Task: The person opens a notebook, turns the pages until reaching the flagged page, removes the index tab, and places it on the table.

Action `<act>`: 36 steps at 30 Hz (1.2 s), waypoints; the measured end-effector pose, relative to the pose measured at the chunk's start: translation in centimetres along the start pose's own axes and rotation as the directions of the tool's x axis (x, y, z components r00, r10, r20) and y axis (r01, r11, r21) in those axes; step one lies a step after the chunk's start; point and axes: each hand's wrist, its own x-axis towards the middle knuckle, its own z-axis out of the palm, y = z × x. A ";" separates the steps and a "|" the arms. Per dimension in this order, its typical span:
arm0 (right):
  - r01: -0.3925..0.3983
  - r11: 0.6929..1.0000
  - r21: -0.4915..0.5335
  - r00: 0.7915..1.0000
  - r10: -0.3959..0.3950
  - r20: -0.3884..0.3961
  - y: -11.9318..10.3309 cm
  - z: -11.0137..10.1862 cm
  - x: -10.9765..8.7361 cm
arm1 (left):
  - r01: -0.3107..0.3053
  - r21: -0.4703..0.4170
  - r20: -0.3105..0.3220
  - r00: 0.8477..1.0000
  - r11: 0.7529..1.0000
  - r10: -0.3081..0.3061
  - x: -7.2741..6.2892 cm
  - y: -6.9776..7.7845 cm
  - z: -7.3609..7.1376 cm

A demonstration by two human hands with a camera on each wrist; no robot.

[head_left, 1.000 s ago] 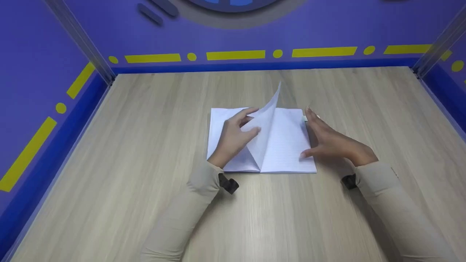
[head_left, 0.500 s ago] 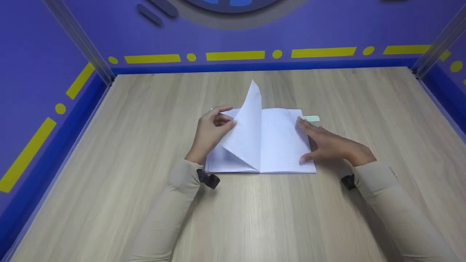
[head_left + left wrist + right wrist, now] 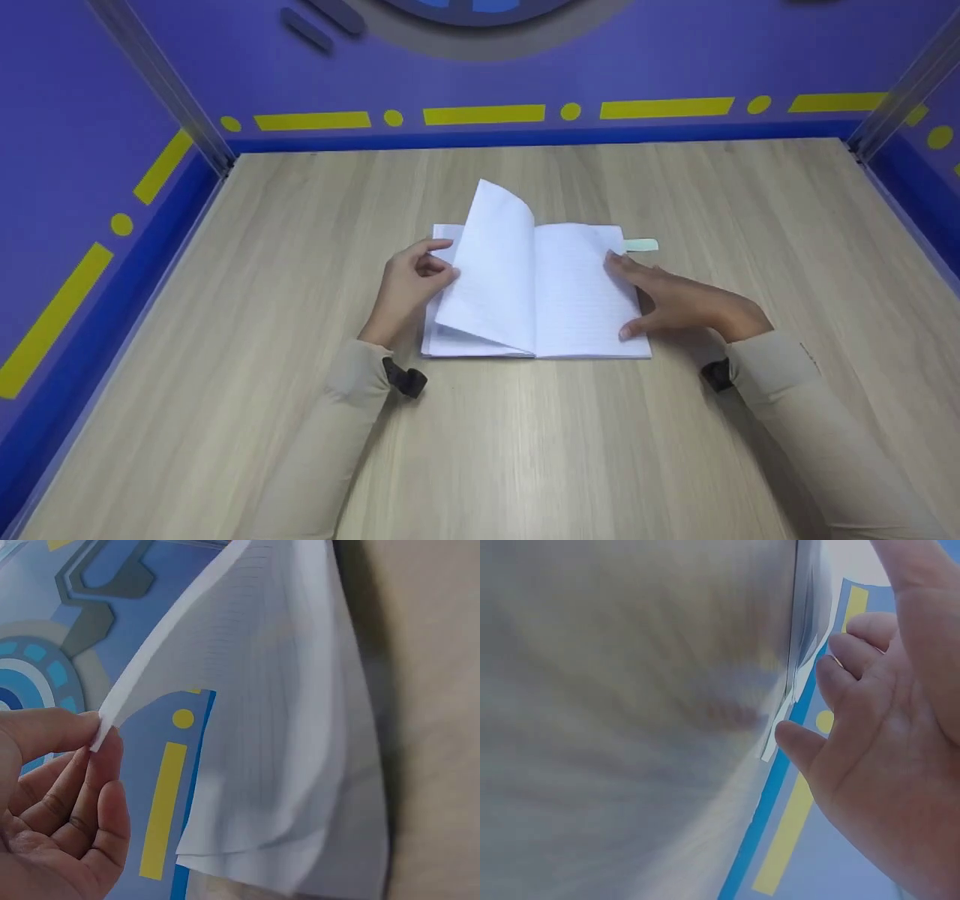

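Observation:
An open notebook [image 3: 577, 300] with lined white pages lies on the wooden table. One raised page [image 3: 491, 262] curves over its left half, and my left hand [image 3: 409, 289] pinches that page's outer edge between thumb and fingers. The left wrist view shows the pinched page edge [image 3: 105, 720] close up, the other fingers curled loosely below. On the notebook's right side, my right hand [image 3: 682, 300] rests with spread, relaxed fingers, fingertips and thumb on the right page near its outer edge. A pale green tab [image 3: 641, 244] sticks out from the notebook's right side, just beyond the fingertips.
The light wooden table [image 3: 315, 247] extends around the notebook. Behind it stands a blue-purple wall panel [image 3: 480, 82] with yellow stripes, and a similar side panel [image 3: 75, 187] rises at the left. A black strap [image 3: 405, 379] shows at the left wrist.
My left hand has moved left and slightly down, carrying the raised page from near the spine over the left half. The right fingertips have shifted slightly inward, leaving the green tab uncovered.

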 end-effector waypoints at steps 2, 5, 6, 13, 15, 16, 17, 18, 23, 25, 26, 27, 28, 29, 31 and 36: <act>-0.002 1.000 0.011 1.000 0.002 0.003 0.0 0.0 0.0 | 0.015 0.019 0.008 1.000 1.000 -0.015 0.0 -0.6 -0.2; -0.008 1.000 0.010 1.000 0.008 0.013 0.0 0.1 0.0 | 0.043 0.026 0.019 0.999 0.999 -0.044 -0.1 -1.4 -0.5; -0.007 1.000 0.011 1.000 0.007 0.018 0.0 0.1 0.0 | 0.051 0.023 0.023 0.998 0.998 -0.052 -0.1 -1.6 -0.6; -0.032 0.999 0.007 0.999 0.032 0.043 -0.1 0.1 -0.2 | 0.084 0.067 0.081 0.993 0.994 -0.090 -0.4 -2.5 -1.1; -0.034 0.999 0.004 0.999 0.034 0.043 -0.1 0.1 -0.2 | 0.086 0.089 0.111 0.989 0.992 -0.096 -0.4 -2.7 -1.3; -0.031 1.000 0.000 0.999 0.031 0.041 -0.1 0.1 -0.2 | 0.081 0.105 0.128 0.987 0.991 -0.094 -0.4 -2.8 -1.5; -0.026 1.000 -0.001 0.999 0.026 0.038 -0.1 0.1 -0.1 | 0.079 0.122 0.144 0.985 0.989 -0.096 -0.4 -2.9 -1.6; -0.026 1.000 -0.001 0.999 0.026 0.037 -0.1 0.1 -0.2 | 0.072 0.141 0.162 0.982 0.987 -0.095 -0.4 -3.0 -1.7; -0.002 1.000 -0.001 0.999 0.002 0.037 0.0 0.1 -0.2 | 0.013 0.206 0.242 0.968 0.978 -0.064 -0.5 -3.2 -2.0; -0.001 1.000 -0.002 0.999 0.001 0.039 0.0 0.1 -0.2 | -0.014 0.216 0.259 0.965 0.976 -0.044 -0.5 -3.2 -2.1; -0.003 1.000 -0.002 0.999 0.003 0.041 0.0 0.1 -0.3 | -0.029 0.224 0.264 0.964 0.974 -0.032 -0.5 -3.2 -2.1; -0.002 1.000 0.002 0.999 0.002 0.040 0.0 0.1 -0.3 | -0.037 0.227 0.269 0.963 0.973 -0.026 -0.5 -3.2 -2.1; -0.007 1.000 0.003 0.999 0.007 0.040 0.0 0.1 -0.3 | -0.046 0.229 0.276 0.961 0.972 -0.019 -0.5 -3.2 -2.1; -0.004 1.000 0.006 0.999 0.003 0.038 0.0 0.1 -0.3 | -0.061 0.238 0.285 0.959 0.969 -0.009 -0.5 -3.2 -2.1; -0.006 1.000 0.009 0.999 0.005 0.040 0.0 0.1 -0.3 | -0.095 0.249 0.323 0.946 0.964 0.010 -0.6 -3.3 -2.1; -0.015 1.000 -0.002 0.999 0.015 0.046 0.0 0.1 -0.2 | -0.144 0.264 0.474 0.881 0.954 0.002 -0.8 -3.5 -2.3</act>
